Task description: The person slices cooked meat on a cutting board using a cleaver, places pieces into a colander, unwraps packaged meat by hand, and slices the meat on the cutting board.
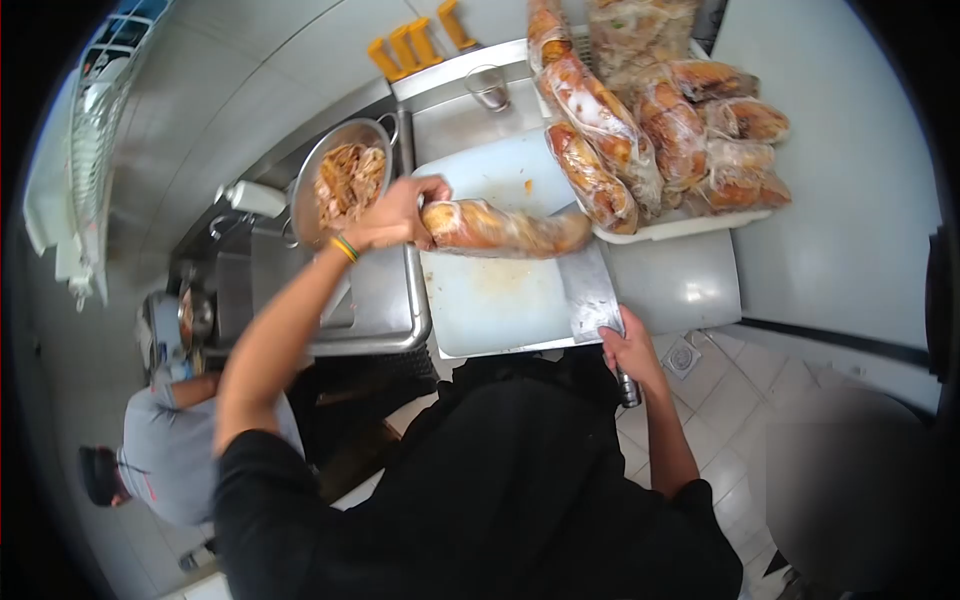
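My left hand (405, 212) is closed around the left end of a plastic-wrapped roll of cooked meat (495, 230). The roll lies across the upper part of a pale cutting board (480, 315); whether it rests fully on the board I cannot tell. In my right hand (630, 345) is a wide-bladed cleaver (588, 288), gripped where handle meets blade. Its blade points away from me, with its far end close to the roll's right end; whether they touch is unclear.
Several more wrapped meat rolls (600, 110) are piled on a white tray (690, 228) to the right. A metal pot (302, 200) of meat pieces stands left of the board. A glass (488, 90) sits behind. Another person (190, 450) is at lower left.
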{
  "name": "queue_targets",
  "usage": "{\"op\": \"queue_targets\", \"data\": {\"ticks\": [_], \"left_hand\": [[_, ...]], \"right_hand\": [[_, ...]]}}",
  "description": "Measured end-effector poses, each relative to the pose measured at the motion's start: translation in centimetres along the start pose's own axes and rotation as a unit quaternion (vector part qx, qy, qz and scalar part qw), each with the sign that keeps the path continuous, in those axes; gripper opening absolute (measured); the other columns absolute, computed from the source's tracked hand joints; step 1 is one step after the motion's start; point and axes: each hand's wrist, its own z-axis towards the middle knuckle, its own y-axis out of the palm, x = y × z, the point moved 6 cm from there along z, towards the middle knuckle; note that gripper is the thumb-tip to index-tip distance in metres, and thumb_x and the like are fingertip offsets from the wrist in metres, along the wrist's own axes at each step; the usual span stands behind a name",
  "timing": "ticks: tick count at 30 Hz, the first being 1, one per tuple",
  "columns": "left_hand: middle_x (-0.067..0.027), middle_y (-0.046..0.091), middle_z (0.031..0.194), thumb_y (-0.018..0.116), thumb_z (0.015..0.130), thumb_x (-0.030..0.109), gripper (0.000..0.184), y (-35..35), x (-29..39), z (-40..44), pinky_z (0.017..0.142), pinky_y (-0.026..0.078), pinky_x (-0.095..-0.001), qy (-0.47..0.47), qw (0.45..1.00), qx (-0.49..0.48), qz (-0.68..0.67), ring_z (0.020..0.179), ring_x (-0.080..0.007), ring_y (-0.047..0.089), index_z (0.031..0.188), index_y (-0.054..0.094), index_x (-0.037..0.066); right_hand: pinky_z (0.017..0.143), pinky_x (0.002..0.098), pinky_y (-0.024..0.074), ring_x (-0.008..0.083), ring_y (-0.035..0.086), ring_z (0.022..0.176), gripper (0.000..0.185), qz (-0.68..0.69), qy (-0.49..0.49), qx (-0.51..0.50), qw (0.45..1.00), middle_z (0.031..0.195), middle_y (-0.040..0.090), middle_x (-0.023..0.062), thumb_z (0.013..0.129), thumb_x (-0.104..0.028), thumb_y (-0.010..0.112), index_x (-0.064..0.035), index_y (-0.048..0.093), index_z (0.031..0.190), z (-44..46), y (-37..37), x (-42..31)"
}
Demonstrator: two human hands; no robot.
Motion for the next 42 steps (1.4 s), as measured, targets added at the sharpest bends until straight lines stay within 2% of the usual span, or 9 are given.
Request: {"op": "queue_targets", "data": {"ticks": [3, 5, 9, 11, 15, 17, 24, 34, 42], "left_hand": [[-0.0025, 0.064, 0.098, 0.075, 0.058, -0.002, 0.056, 5.7, -11.2, -5.0, 0.071, 0.05, -0.0358, -0.185, 0.902, 0.1, -0.378, 0.088, -0.0165, 0.059, 0.109, 0.055, 0.008], [-0.0054, 0.064, 0.102, 0.075, 0.068, -0.002, 0.058, 9.5, -15.2, -6.7, 0.081, 0.05, -0.0315, -0.201, 0.876, 0.091, -0.429, 0.091, -0.0171, 0.059, 0.119, 0.05, 0.006], [-0.0159, 0.057, 0.111, 0.075, 0.072, 0.007, 0.052, 8.1, -15.5, -6.6, 0.089, 0.046, -0.037, -0.131, 0.94, 0.273, -0.158, 0.104, -0.031, 0.057, 0.119, 0.055, 0.003], [-0.0165, 0.057, 0.109, 0.073, 0.071, 0.004, 0.047, 8.3, -16.1, -5.7, 0.091, 0.046, -0.0377, -0.068, 0.943, 0.274, -0.179, 0.103, -0.0348, 0.056, 0.115, 0.057, 0.003], [-0.0161, 0.057, 0.108, 0.073, 0.071, 0.003, 0.046, 8.6, -16.7, -5.7, 0.091, 0.045, -0.0389, -0.051, 0.93, 0.266, -0.25, 0.104, -0.0351, 0.056, 0.114, 0.056, 0.004], [-0.0151, 0.056, 0.107, 0.073, 0.072, 0.004, 0.049, 8.5, -16.4, -5.8, 0.092, 0.044, -0.0402, -0.052, 0.931, 0.289, -0.215, 0.106, -0.0345, 0.055, 0.117, 0.054, 0.007], [-0.0153, 0.052, 0.116, 0.07, 0.072, -0.004, 0.057, 7.3, -14.8, -6.8, 0.091, 0.044, -0.0397, -0.069, 0.932, 0.304, -0.185, 0.11, -0.0332, 0.053, 0.124, 0.054, 0.01], [-0.0119, 0.049, 0.118, 0.068, 0.065, 0.004, 0.054, 6.1, -8.7, -1.0, 0.085, 0.041, -0.0437, 0.2, 0.958, 0.16, 0.132, 0.115, -0.0278, 0.045, 0.118, 0.063, 0.014], [-0.0093, 0.049, 0.118, 0.064, 0.069, 0.004, 0.05, 6.9, -6.5, 2.2, 0.09, 0.044, -0.0483, 0.219, 0.938, -0.006, 0.27, 0.117, -0.0274, 0.047, 0.118, 0.062, 0.01]], "right_hand": [[0.04, 0.0275, 0.0396, 0.0105, 0.047, 0.043, 0.02, -0.09, 0.0, 0.089, 0.992, 0.057, 0.049, 0.0023, 0.09, -0.006, 0.054, 0.0006, 0.054, 0.109, -2.6, 0.4, -1.2], [0.04, 0.0277, 0.0392, 0.0111, 0.048, 0.042, 0.019, -0.11, 0.01, 0.105, 0.988, 0.056, 0.049, 0.003, 0.09, -0.006, 0.054, 0.0, 0.054, 0.108, -4.4, 2.1, -1.1], [0.041, 0.0297, 0.0395, 0.0148, 0.05, 0.043, 0.016, -0.186, 0.024, 0.177, 0.966, 0.056, 0.051, 0.0056, 0.091, -0.007, 0.054, 0.0002, 0.054, 0.105, -6.4, 7.5, -5.2], [0.043, 0.0324, 0.0416, 0.0209, 0.052, 0.044, 0.016, -0.231, 0.06, 0.203, 0.95, 0.056, 0.052, 0.0087, 0.092, -0.008, 0.054, 0.0008, 0.054, 0.105, -6.9, 10.1, -6.9], [0.057, 0.0456, 0.0477, 0.0401, 0.061, 0.062, 0.022, -0.585, -0.112, 0.141, 0.791, 0.066, 0.06, 0.0208, 0.093, -0.014, 0.056, 0.0036, 0.05, 0.104, -2.1, 15.8, -15.4], [0.07, 0.053, 0.0468, 0.049, 0.058, 0.08, 0.019, -0.633, -0.03, 0.104, 0.767, 0.077, 0.061, 0.027, 0.092, -0.013, 0.056, 0.0024, 0.05, 0.102, 1.2, 18.8, -18.6], [0.068, 0.0542, 0.0476, 0.0467, 0.062, 0.076, 0.018, -0.704, -0.094, 0.071, 0.7, 0.075, 0.063, 0.0272, 0.089, -0.011, 0.056, 0.004, 0.05, 0.097, 3.6, 19.9, -18.5], [0.068, 0.0537, 0.0447, 0.0502, 0.057, 0.079, 0.017, -0.581, 0.075, 0.111, 0.803, 0.074, 0.059, 0.0294, 0.088, -0.008, 0.059, 0.0034, 0.05, 0.096, -11.2, 15.6, -13.0], [0.063, 0.0518, 0.0496, 0.0418, 0.064, 0.071, 0.02, -0.645, 0.01, 0.343, 0.683, 0.07, 0.063, 0.0227, 0.084, -0.011, 0.062, -0.0062, 0.057, 0.104, -2.6, 10.6, -10.2]]}}
